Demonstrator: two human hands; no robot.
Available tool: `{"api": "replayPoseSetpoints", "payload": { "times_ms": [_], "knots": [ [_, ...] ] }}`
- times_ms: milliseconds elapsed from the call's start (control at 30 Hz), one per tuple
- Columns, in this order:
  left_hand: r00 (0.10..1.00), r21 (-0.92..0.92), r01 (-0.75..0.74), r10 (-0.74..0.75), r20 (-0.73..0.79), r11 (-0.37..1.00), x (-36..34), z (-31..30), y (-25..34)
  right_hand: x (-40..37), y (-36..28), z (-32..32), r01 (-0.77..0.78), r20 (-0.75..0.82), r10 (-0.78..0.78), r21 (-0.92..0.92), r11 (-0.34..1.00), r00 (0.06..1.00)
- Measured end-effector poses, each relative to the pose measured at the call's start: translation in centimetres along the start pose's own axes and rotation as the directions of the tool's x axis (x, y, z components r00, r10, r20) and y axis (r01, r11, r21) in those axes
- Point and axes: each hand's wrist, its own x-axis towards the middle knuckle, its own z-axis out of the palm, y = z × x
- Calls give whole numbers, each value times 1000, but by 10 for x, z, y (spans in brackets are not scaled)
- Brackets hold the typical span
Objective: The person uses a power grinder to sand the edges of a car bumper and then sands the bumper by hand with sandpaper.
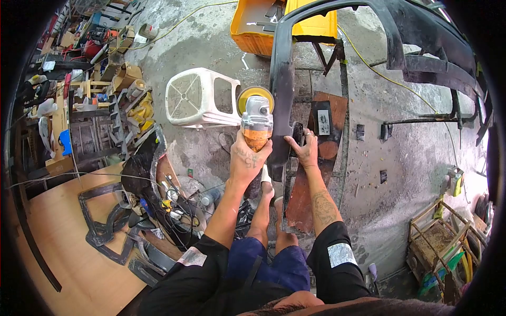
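My left hand (246, 159) is wrapped around the orange-and-grey body of an angle grinder (256, 125). The grinder's round yellow disc (245, 100) is at its far end, right beside the left edge of a large black curved frame (282, 79). My right hand (305, 151) grips the lower part of that frame near a small black bracket, thumb on the near side and fingers at the far edge. Below the frame lies a reddish-brown board (327, 163) with a black-and-white patch on it.
A white plastic stool (197, 100) lies on its side beyond the grinder. A yellow crate (252, 39) stands at the back. Black frame parts rest on a plywood sheet (63, 226) at left, near tangled cables. A rusty metal rack (440, 239) is at right.
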Motion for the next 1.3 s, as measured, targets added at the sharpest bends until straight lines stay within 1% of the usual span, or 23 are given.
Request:
{"api": "replayPoseSetpoints", "payload": {
  "times_ms": [33,133,400,467,533,567,700,800,867,933,967,1033,1133,1200,1233,1300],
  "knots": [
    [1000,16,26,-26,11,1000,1,0,1,0,-1,-1,1,2,-1,-3,1000,1000],
    [1000,-18,-18,18,24,1000,2,1,1,2,-2,-1,0,7,0,-9,1000,1000],
    [999,-23,-19,19,27,1000,5,5,2,0,0,-1,-3,3,3,-8,1000,1000],
    [999,-38,-9,10,31,999,5,5,4,0,-1,-2,-18,29,18,-4,1000,999],
    [1000,18,-9,8,28,1000,5,5,8,-1,0,0,-6,14,6,-2,1000,1000],
    [1000,17,-10,10,29,1000,5,5,7,-2,2,2,8,-1,-8,0,1000,1000],
    [999,-15,-15,15,33,1000,6,6,4,-3,6,3,-5,2,5,2,1000,1000],
    [999,-25,-13,14,46,1000,7,5,6,-3,6,3,18,-6,-18,-12,1000,1000],
    [998,-17,-11,11,55,1000,7,4,5,-2,2,0,-31,38,32,-11,999,999],
    [997,-68,4,1,74,998,7,4,2,0,0,-1,-33,49,34,-12,999,998],
    [997,-70,3,2,72,998,5,4,0,1,0,-2,-36,58,37,-15,999,998],
    [999,-60,46,-45,20,997,1,3,0,3,0,-4,-43,48,43,-5,999,998],
    [1000,-36,18,-18,20,999,2,2,-4,1,-1,-2,-38,35,38,5,999,999],
    [1000,-50,18,-17,24,999,3,4,-5,3,-2,-5,-69,86,69,-8,998,994],
    [999,-64,19,-18,26,998,3,4,-3,3,-1,-6,-69,85,69,-8,998,994],
    [1000,-57,4,-3,19,998,3,3,2,3,0,-5,-38,72,39,-14,999,997]
  ]
}}
